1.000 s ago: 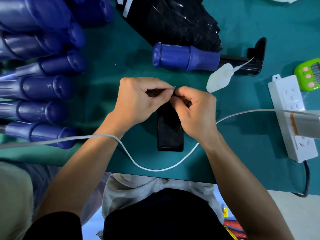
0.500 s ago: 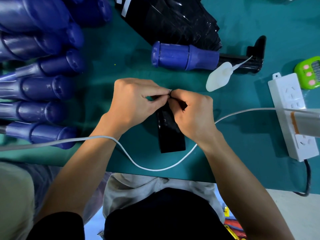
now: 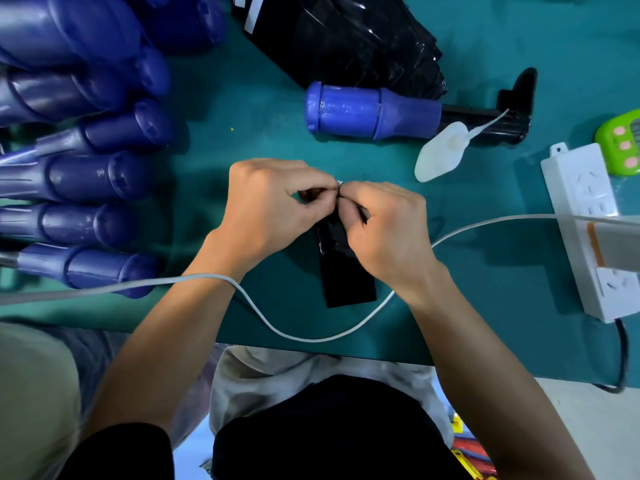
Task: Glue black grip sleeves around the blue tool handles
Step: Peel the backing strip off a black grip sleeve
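Observation:
A flat black grip sleeve (image 3: 346, 271) lies lengthwise on the green table in front of me. My left hand (image 3: 273, 209) and my right hand (image 3: 384, 230) meet at its far end, both pinching its top edge with thumb and fingertips; a sliver of white backing shows between them. One blue tool handle (image 3: 370, 114) with a black shaft lies crosswise beyond my hands. A white glue tube (image 3: 441, 154) with a thin nozzle rests against that shaft.
Several blue handles (image 3: 90, 174) are stacked at the left. A black plastic bag (image 3: 346, 39) lies at the back. A white power strip (image 3: 588, 230) and a green timer (image 3: 623, 147) sit at the right. A white cable (image 3: 311, 336) loops across the near table edge.
The near end of the sleeve has swung slightly right. Both hands stay pinched at its far end, shifted a little.

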The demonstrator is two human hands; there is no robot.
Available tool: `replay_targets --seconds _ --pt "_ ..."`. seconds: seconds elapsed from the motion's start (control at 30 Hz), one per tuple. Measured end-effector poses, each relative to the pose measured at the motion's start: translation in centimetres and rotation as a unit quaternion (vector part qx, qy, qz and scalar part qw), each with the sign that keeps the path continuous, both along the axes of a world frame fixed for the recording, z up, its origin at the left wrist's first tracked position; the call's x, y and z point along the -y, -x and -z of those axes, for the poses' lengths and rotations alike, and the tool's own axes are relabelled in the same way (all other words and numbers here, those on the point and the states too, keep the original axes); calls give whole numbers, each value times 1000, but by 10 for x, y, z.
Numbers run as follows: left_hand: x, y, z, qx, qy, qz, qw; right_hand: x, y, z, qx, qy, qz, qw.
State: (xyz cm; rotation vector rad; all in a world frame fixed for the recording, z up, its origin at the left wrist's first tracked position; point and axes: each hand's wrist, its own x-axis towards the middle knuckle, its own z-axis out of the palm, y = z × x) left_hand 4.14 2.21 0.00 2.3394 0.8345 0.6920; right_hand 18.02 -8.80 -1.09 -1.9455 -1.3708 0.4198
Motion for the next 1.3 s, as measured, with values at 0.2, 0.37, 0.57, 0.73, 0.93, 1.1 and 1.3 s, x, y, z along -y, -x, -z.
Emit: replay_targets --seconds 0.2,0.37,0.57,0.73,0.93,1.1,1.3 --pt "5 -5 -1 -4 27 -31 999 2 1 0 3 10 9 1000" --pt "3 -2 -6 -15 79 -18 997 2 2 -1 -9 13 12 1000" --pt "0 1 -10 -33 76 12 996 2 3 -3 4 11 -4 1000" --pt "4 -1 -6 -21 32 5 999 2 1 -2 26 2 -9 1000" --pt "9 -5 -3 -23 28 -24 999 3 1 0 14 3 -1 1000" --pt "9 -7 -5 -20 84 -45 995 2 1 1 3 7 6 1000" --pt "2 -5 -9 -25 187 -53 981 -1 -2 -2 -64 17 10 998"
